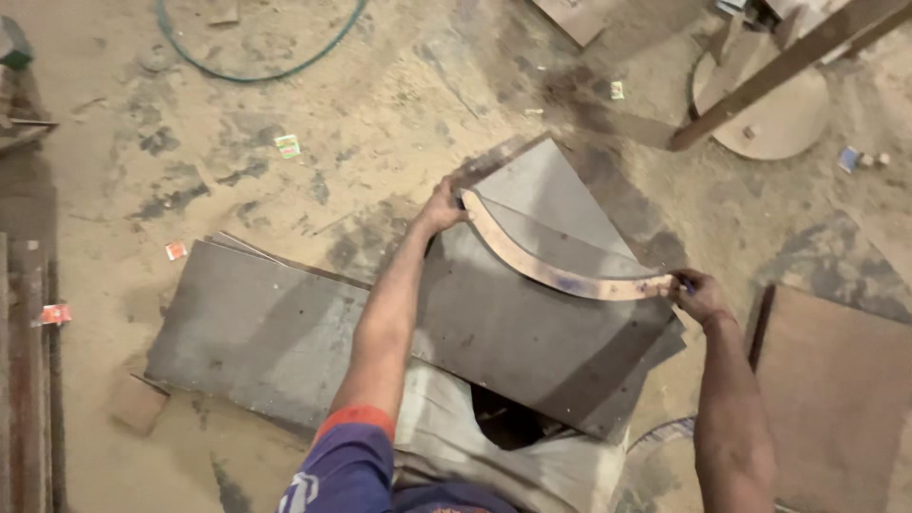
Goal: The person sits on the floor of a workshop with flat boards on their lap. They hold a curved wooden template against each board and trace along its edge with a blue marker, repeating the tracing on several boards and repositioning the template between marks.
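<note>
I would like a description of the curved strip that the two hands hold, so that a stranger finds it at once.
Start at the large grey board lying on the sandy floor in the middle of the view. On top of it rests the curved strip, a thin brown arc, with the left hand at its upper end and the right hand at its lower end. It alone is bent and narrow; the sheets around it are flat and wide.

A green hose [256,71] loops across the sandy floor [380,104] at the top. A round wooden disc [774,114] lies top right, with a slanted wooden beam [788,66] crossing over it. A brown board [836,399] lies at the right edge. Small paper scraps [287,145] dot the floor. Dark planks [24,380] line the left edge.
</note>
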A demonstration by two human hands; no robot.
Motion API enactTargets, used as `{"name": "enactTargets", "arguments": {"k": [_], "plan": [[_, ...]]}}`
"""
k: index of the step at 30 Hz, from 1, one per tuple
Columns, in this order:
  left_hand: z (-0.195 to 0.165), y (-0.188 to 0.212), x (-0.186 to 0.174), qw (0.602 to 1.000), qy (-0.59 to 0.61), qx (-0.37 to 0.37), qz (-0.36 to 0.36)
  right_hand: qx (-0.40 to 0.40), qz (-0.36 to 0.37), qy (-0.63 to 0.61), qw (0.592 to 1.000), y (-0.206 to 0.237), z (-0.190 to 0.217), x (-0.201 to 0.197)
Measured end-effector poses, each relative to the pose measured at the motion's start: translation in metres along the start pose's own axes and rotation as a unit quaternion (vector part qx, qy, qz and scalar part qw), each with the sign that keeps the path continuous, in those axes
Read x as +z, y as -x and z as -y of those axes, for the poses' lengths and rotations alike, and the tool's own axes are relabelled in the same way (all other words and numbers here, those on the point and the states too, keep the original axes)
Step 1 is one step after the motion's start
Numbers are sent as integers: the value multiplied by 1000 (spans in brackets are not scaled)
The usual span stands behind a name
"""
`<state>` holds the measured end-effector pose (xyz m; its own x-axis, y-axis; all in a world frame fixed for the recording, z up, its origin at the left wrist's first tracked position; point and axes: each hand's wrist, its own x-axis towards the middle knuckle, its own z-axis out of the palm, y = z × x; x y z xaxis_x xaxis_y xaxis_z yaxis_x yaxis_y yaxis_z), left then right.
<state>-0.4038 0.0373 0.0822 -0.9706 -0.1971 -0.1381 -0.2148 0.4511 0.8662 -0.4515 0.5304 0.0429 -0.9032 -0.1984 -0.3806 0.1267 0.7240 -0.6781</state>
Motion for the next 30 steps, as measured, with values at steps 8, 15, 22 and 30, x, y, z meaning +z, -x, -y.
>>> {"name": "enactTargets", "arguments": {"k": [8, 15, 22, 30], "plan": [[-30, 34, 14, 950, -272, 122, -92, -23, 7, -10, 1000, 11, 4, -7], [-25, 56, 48, 881, -413, 230, -35, -33, -23, -4, 999, 21, 7, -11], [-24, 95, 110, 866, -473, 148, -75, -50, -16, -11, 999, 25, 9, -12], [-62, 146, 178, 869, -476, 117, 70, -73, -17, -2, 997, 25, 13, -13]]}}
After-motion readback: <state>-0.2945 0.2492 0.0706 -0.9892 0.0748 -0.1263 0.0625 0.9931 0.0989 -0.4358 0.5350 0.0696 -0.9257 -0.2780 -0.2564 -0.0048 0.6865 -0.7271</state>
